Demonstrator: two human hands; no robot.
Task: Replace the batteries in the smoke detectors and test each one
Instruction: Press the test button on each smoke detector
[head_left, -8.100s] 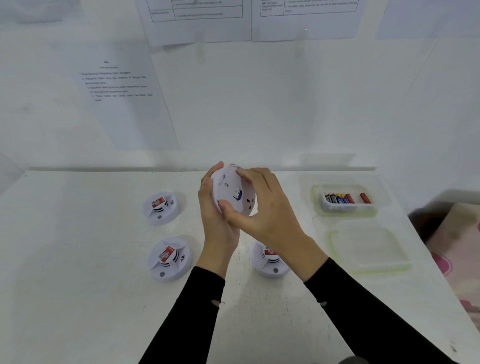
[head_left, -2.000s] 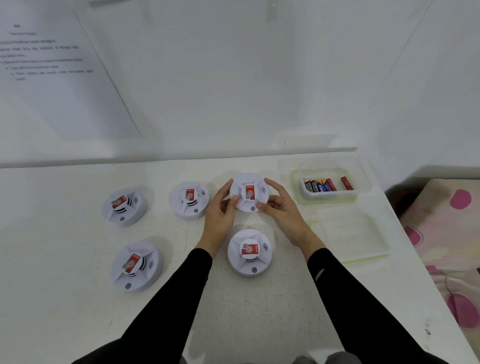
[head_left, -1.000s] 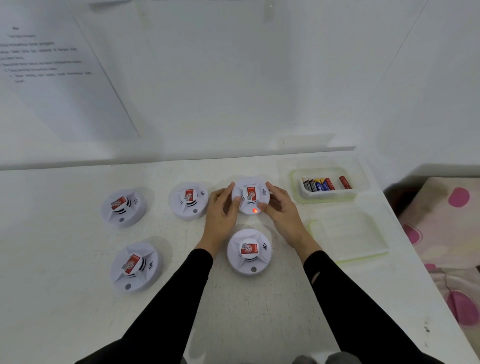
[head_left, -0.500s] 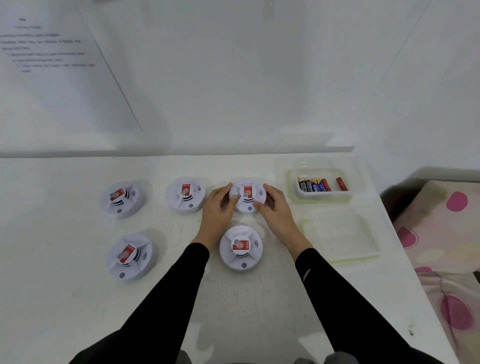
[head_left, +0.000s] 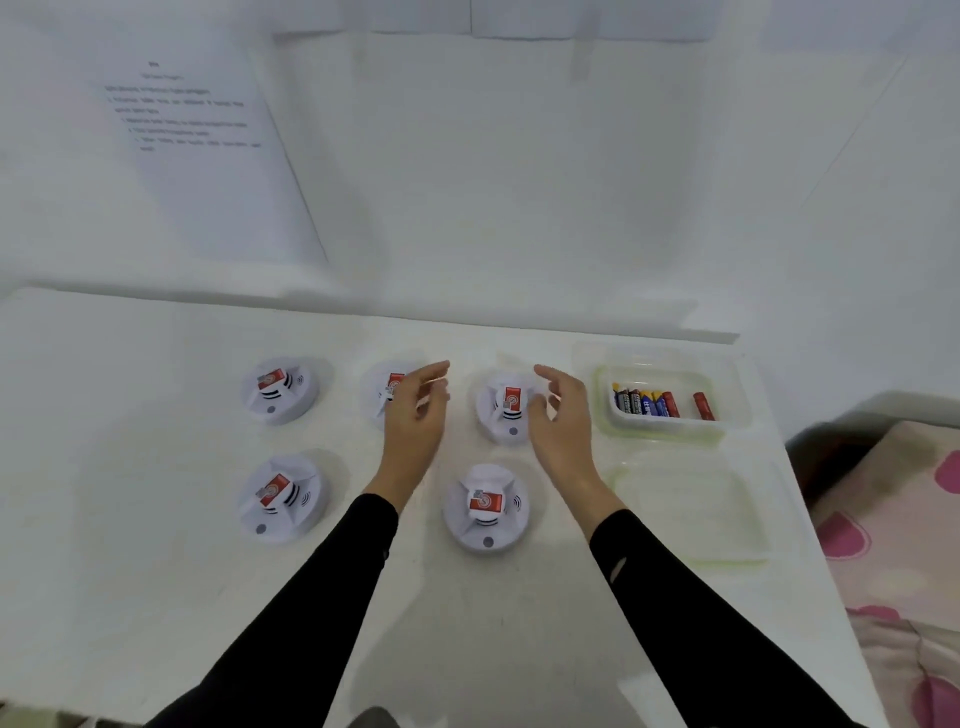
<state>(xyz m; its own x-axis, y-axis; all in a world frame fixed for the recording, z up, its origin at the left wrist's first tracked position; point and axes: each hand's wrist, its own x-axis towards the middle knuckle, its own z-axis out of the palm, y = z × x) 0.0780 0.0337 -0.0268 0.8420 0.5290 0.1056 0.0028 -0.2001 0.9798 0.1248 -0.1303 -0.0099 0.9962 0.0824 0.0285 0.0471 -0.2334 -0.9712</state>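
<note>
Several white round smoke detectors with red labels lie on the white table (head_left: 130, 597). One detector (head_left: 503, 413) sits in the back row between my hands. My left hand (head_left: 415, 421) hovers just left of it, fingers spread, and partly covers another detector (head_left: 387, 387). My right hand (head_left: 563, 421) hangs open just right of it, holding nothing. A further detector (head_left: 485, 509) lies nearer to me, and two more sit at the left (head_left: 278, 389) (head_left: 280, 499).
A clear plastic container (head_left: 670, 434) with several batteries (head_left: 647, 402) stands at the back right. Its lid (head_left: 691, 509) lies in front of it. A printed sheet (head_left: 192, 156) hangs on the wall. A pink patterned fabric (head_left: 898, 545) lies beyond the table's right edge.
Both hands have let go of the back-row detector and lifted apart from it. A second ago its red light was lit; now no light shows.
</note>
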